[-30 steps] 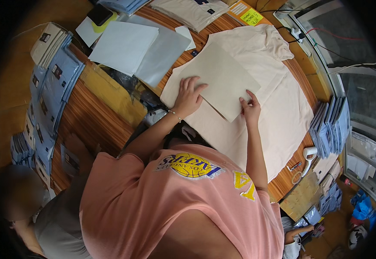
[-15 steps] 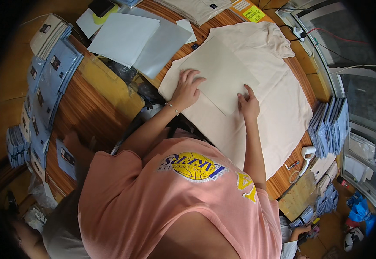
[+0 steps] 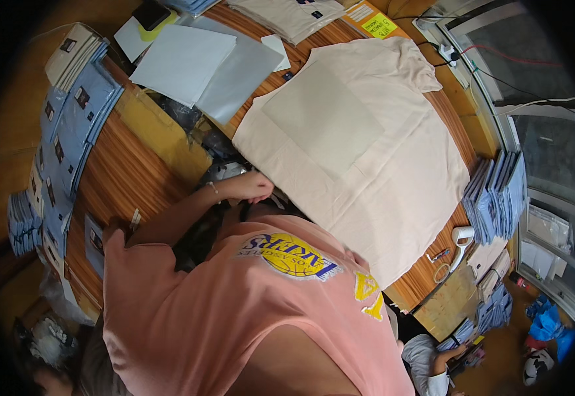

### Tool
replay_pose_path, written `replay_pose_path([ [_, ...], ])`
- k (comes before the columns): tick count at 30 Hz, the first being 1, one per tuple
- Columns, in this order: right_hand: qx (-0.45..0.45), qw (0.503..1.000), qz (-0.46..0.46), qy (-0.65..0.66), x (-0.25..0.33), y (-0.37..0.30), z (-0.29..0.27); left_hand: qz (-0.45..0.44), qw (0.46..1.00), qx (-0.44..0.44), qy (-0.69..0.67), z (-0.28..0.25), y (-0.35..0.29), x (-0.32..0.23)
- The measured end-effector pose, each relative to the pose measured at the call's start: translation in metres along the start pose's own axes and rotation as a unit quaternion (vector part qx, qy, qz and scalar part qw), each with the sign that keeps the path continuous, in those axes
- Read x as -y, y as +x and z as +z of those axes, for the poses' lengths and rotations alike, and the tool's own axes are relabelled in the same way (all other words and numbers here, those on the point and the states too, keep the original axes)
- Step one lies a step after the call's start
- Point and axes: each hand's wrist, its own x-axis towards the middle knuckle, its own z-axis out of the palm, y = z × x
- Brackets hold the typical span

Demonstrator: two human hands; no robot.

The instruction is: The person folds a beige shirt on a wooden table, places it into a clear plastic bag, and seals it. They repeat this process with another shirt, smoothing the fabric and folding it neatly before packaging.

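Note:
A pale cream shirt (image 3: 413, 185) lies spread face down or flat on the wood-grain table, one sleeve at its far right. On its upper part rests a flat greyish rectangular sheet (image 3: 327, 115), with no hand on it. My left hand (image 3: 253, 187) is at the near table edge, just beside the shirt's left border. Its fingers are curled closed, and whatever they may hold is hidden. My right hand is out of sight, below the near edge or behind my body.
White and grey sheets (image 3: 185, 59) lie at the far left. Stacks of bagged blue shirts stand left (image 3: 56, 152) and right (image 3: 495, 195). A white handheld scanner (image 3: 461, 241) sits at the right edge. Another person's arm (image 3: 442, 362) shows at lower right.
Both hands have left the greyish sheet, which stays on the shirt. My left hand has drawn back to the near edge and curled; my right hand has gone out of view.

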Motion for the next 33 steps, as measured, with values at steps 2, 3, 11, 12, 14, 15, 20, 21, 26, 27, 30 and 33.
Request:
replay_pose_path([
  [2,0.001,0.998,0.063,0.024,-0.035,-0.013,0.01,-0.021,1.0,-0.02,0.001,0.005,0.009,0.072],
  [3,-0.015,0.995,0.081,0.059,-0.049,-0.016,0.014,-0.032,0.999,-0.032,0.0,0.01,0.021,0.108],
  [11,-0.197,0.798,0.141,0.552,-0.118,-0.008,0.051,-0.213,0.739,-0.298,-0.565,0.03,0.167,0.237],
  [12,-0.211,0.77,0.137,0.586,-0.124,-0.006,0.054,-0.201,0.728,-0.287,-0.589,0.033,0.177,0.231],
  [14,-0.232,0.718,0.129,0.643,-0.136,0.0,0.061,-0.152,0.724,-0.263,-0.62,0.037,0.185,0.22],
  [15,-0.236,0.7,0.127,0.662,-0.144,0.002,0.064,-0.134,0.726,-0.256,-0.624,0.039,0.183,0.216],
  [20,-0.166,0.731,0.135,0.648,-0.243,-0.024,0.114,-0.059,0.776,-0.239,-0.581,0.041,0.137,0.196],
  [21,-0.178,0.749,0.161,0.618,-0.239,-0.026,0.111,-0.033,0.788,-0.25,-0.562,0.042,0.122,0.198],
  [26,-0.244,0.733,0.107,0.626,-0.153,-0.094,0.015,-0.078,0.701,-0.49,-0.512,0.058,-0.016,-0.012],
  [27,-0.236,0.711,0.036,0.662,-0.135,-0.097,-0.004,-0.132,0.813,-0.459,-0.334,0.046,-0.026,-0.028],
  [30,-0.382,0.644,-0.034,0.662,-0.107,-0.074,-0.056,0.015,0.885,-0.455,-0.096,0.01,0.0,-0.075],
  [33,-0.391,0.622,-0.118,0.668,-0.098,-0.031,-0.103,0.259,0.847,-0.353,-0.301,-0.014,0.04,-0.134],
])
